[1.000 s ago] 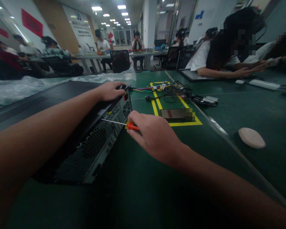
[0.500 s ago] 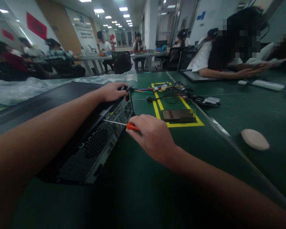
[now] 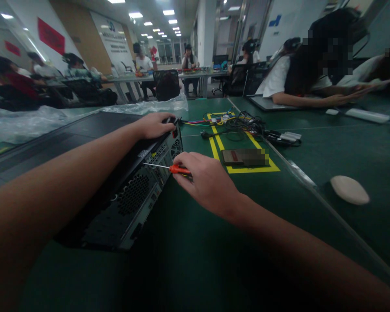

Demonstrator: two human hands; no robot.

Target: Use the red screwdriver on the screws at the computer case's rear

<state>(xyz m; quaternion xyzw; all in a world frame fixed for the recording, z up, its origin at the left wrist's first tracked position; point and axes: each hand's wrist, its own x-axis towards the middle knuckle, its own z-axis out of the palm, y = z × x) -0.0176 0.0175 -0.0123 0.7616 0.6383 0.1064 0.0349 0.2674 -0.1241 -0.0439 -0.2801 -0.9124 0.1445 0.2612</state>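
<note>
A black metal computer case (image 3: 134, 195) is set on the left of the smooth green desk (image 3: 312, 156), its perforated rear panel turned right. Over the case's far top corner the left hand (image 3: 157, 125) is laid half open, palm down. An orange-handled screwdriver (image 3: 176, 169) is gripped in the closed right hand (image 3: 208, 180), its slim steel shaft pointed at the panel's upper border; contact cannot be told. Crinkled clear film (image 3: 156, 103) is spread near the desk's far edge, tangled cables (image 3: 247, 123) being heaped right of it.
</note>
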